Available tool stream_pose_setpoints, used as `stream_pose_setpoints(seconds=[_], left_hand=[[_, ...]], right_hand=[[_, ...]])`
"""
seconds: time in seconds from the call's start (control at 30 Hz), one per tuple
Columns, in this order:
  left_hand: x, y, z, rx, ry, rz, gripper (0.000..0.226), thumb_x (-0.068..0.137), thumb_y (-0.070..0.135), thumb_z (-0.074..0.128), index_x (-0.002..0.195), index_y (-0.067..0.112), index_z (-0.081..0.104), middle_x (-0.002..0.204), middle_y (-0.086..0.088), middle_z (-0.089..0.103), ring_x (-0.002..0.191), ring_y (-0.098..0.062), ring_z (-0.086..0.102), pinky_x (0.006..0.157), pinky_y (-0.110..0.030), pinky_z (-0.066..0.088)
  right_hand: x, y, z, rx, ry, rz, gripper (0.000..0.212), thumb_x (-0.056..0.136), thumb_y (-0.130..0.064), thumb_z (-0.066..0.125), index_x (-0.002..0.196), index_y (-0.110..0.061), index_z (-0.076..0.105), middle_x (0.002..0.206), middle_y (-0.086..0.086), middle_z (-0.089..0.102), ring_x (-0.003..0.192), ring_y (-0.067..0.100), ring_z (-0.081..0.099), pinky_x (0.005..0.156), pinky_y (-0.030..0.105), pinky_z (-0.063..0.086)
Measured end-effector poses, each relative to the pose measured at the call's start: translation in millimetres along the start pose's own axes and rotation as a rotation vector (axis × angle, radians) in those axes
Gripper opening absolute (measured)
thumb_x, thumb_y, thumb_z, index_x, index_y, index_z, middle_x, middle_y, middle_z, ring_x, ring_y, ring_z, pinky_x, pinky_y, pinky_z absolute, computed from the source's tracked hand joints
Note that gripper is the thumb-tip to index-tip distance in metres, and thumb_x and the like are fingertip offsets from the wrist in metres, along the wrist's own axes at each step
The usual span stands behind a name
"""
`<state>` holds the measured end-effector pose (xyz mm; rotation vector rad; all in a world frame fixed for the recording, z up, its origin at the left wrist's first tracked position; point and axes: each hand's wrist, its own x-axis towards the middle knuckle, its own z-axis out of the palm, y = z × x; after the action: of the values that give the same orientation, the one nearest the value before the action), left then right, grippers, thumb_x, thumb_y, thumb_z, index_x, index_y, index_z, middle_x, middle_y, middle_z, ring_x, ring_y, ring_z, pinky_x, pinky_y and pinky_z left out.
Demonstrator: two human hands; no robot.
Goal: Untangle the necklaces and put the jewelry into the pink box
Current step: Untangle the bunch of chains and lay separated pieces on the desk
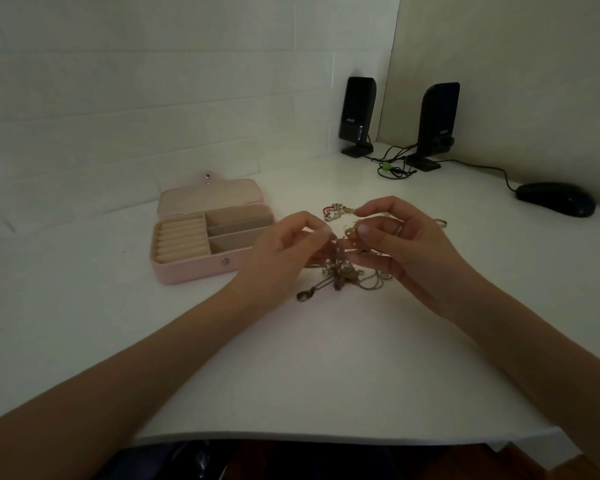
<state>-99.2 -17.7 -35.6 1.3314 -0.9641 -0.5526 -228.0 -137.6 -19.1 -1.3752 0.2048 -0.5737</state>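
Hands meet over the table (326, 358): left hand (284, 251) and right hand (402, 247) each pinch the necklace tangle (343, 271), lifting its top, probably to expose the knot. Box (201, 268) lies open just left, compartments apparently bare, ready to receive.

— How many chains were in the dim knot of thin gold and silver necklaces (343, 271)?
— Couldn't tell; the strands were too fine and the light too low, and the bare left hand (284, 258) and bare right hand (406, 251) covered its upper part.
— And the small silvery ring (441, 222) behind the right hand?
— Half hidden. Both forearms ran off the bottom edge
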Motion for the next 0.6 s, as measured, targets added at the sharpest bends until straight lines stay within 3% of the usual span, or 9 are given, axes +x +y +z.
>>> stream_pose_setpoints(seconds=[0.07, 0.13, 0.2, 0.3, 0.37, 0.43, 0.53, 0.6], left_hand=[[-2.1, -2.0, 4.0, 0.030, -0.035, -0.015, 0.003, 0.091, 0.007, 0.059, 0.090, 0.010, 0.058, 0.072, -0.003, 0.071, 0.065, -0.015, 0.066, 0.061, -0.024, 0.052], [-2.2, -5.1, 2.4, 0.072, -0.080, -0.015, 0.008, 0.087, 0.004, 0.064, 0.088, 0.010, 0.060, 0.071, -0.004, 0.070, 0.065, -0.018, 0.067, 0.066, -0.032, 0.052], [-2.5, -7.0, 0.1, 0.127, -0.079, 0.024, 0.015, 0.085, -0.001, 0.066, 0.079, 0.013, 0.063, 0.068, -0.001, 0.067, 0.062, -0.014, 0.065, 0.067, -0.032, 0.052], [-1.3, -9.1, -4.4, 0.383, 0.039, 0.148, 0.023, 0.081, 0.002, 0.068, 0.072, 0.023, 0.062, 0.062, 0.012, 0.059, 0.059, -0.004, 0.055, 0.059, -0.017, 0.044], [-1.2, -9.2, -7.2, 0.473, 0.141, 0.202, 0.020, 0.078, 0.009, 0.066, 0.071, 0.026, 0.058, 0.059, 0.015, 0.054, 0.059, -0.004, 0.050, 0.057, -0.020, 0.043], [0.2, -7.4, -10.9, 0.386, 0.222, 0.187, 0.016, 0.078, 0.014, 0.061, 0.073, 0.027, 0.056, 0.059, 0.011, 0.051, 0.059, -0.012, 0.049, 0.057, -0.033, 0.048], [3.9, -1.7, -15.7, 0.251, 0.302, 0.114, 0.023, 0.090, 0.008, 0.058, 0.076, 0.025, 0.051, 0.057, -0.004, 0.049, 0.055, -0.016, 0.050, 0.053, -0.023, 0.048], [3.9, 1.4, -15.3, 0.216, 0.278, 0.099, 0.020, 0.093, 0.014, 0.058, 0.077, 0.023, 0.050, 0.052, -0.001, 0.049, 0.048, -0.009, 0.049, 0.057, -0.026, 0.052]], right_hand=[[0.2, 0.3, 2.3, 0.012, -0.022, -0.016, 0.019, 0.078, -0.008, 0.062, 0.096, -0.008, 0.061, 0.081, 0.010, 0.069, 0.077, 0.018, 0.069, 0.068, 0.028, 0.058], [1.3, 0.5, 0.9, 0.014, 0.002, -0.022, 0.015, 0.080, -0.007, 0.061, 0.095, -0.008, 0.061, 0.081, 0.009, 0.067, 0.075, 0.016, 0.068, 0.068, 0.027, 0.058], [2.8, 0.9, -2.2, 0.009, 0.035, -0.027, 0.012, 0.082, -0.006, 0.060, 0.094, -0.010, 0.062, 0.079, 0.007, 0.066, 0.069, 0.014, 0.066, 0.066, 0.026, 0.057], [4.0, 2.6, -5.1, -0.004, 0.052, -0.017, 0.011, 0.087, -0.004, 0.058, 0.095, -0.010, 0.062, 0.076, 0.004, 0.063, 0.058, 0.010, 0.055, 0.058, 0.023, 0.053], [3.2, 2.4, -6.0, -0.019, 0.040, -0.008, 0.012, 0.089, -0.003, 0.056, 0.096, -0.010, 0.061, 0.076, 0.004, 0.059, 0.051, 0.008, 0.045, 0.048, 0.020, 0.042], [2.2, 1.6, -7.0, -0.017, 0.005, 0.022, 0.013, 0.092, -0.002, 0.053, 0.100, -0.009, 0.060, 0.075, 0.003, 0.056, 0.047, 0.006, 0.038, 0.042, 0.018, 0.029], [-0.2, 0.0, -8.7, -0.114, -0.082, 0.104, 0.018, 0.091, -0.014, 0.056, 0.107, -0.009, 0.061, 0.070, 0.001, 0.050, 0.044, 0.007, 0.031, 0.038, 0.018, 0.022], [-2.2, 0.5, -7.2, -0.371, -0.123, 0.114, 0.029, 0.084, -0.031, 0.062, 0.106, -0.014, 0.066, 0.062, 0.001, 0.043, 0.044, 0.008, 0.031, 0.038, 0.019, 0.026]])
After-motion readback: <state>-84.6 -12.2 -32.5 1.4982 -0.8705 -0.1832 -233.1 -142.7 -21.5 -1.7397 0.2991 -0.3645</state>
